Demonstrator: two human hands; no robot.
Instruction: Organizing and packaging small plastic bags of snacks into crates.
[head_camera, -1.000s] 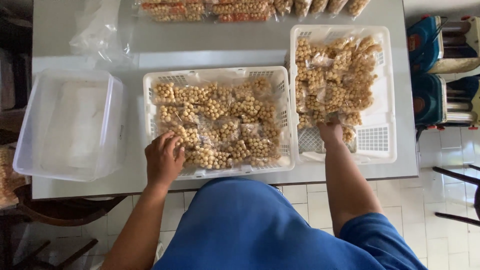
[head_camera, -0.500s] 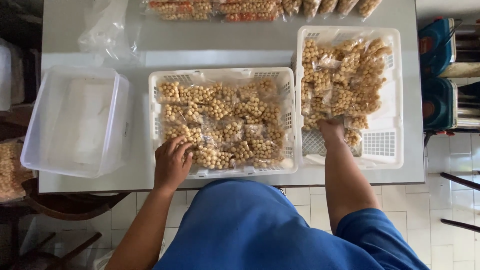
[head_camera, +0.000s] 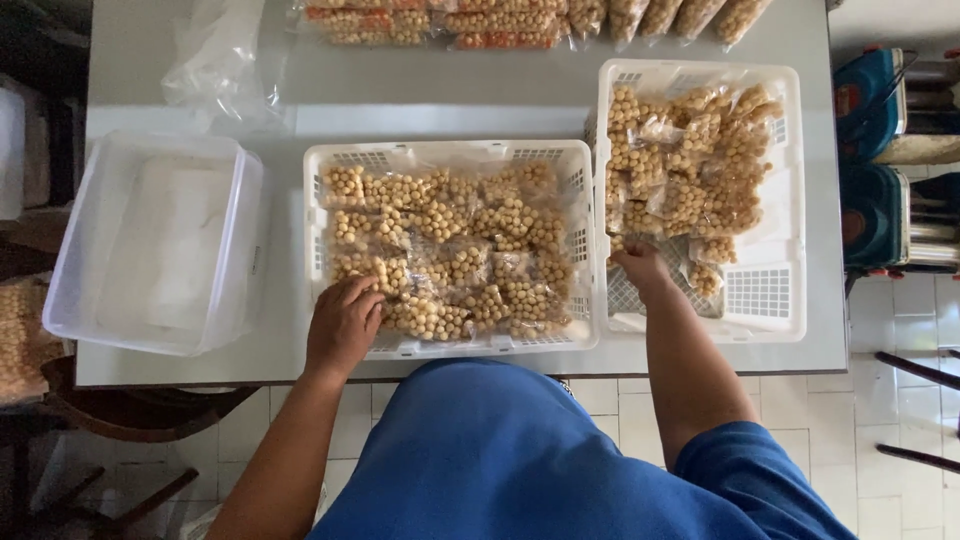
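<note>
Left hand (head_camera: 343, 325) curled, fingertips pinching packets (head_camera: 400, 285) at centre basket (head_camera: 450, 152); right hand (head_camera: 640, 268) in right basket (head_camera: 780, 330), grip unclear.

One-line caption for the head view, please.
Left hand rests on snack packets in the middle white basket; right hand reaches into the right basket.

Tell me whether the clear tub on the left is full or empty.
Empty, as far as shows: the clear tub has only its pale bottom visible through it, no snack bags, unlike the two white baskets beside it.
</note>
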